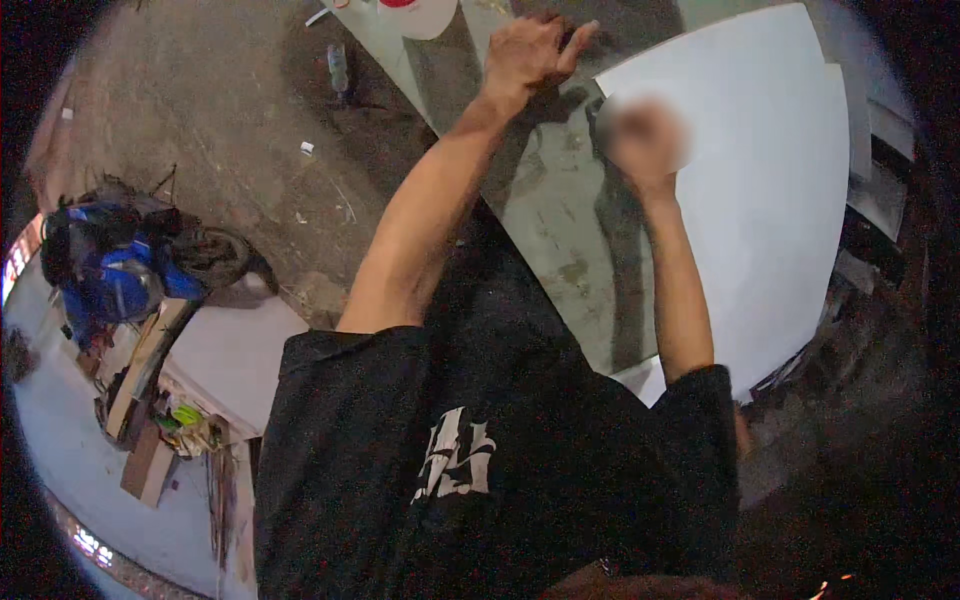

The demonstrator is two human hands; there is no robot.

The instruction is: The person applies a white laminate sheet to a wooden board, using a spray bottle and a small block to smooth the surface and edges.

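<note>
On the table (562, 250), right side: white sheet (765, 190) | left hand (535, 55) half curled, hold unclear | right hand (645, 140) blurred at sheet's left edge, cannot tell if gripping | risk: sheet could shift or crease if that hand drags it.

Lighting dim, uneven; the white panel (760, 190) reads brightest. Dark shadows cross the pale green surface (560, 250). A soft-edged blur obscures the right hand (648, 138) (local; the left hand (528, 60) is clearer). Grain in dark areas; straight edges bow toward a black rim.
</note>
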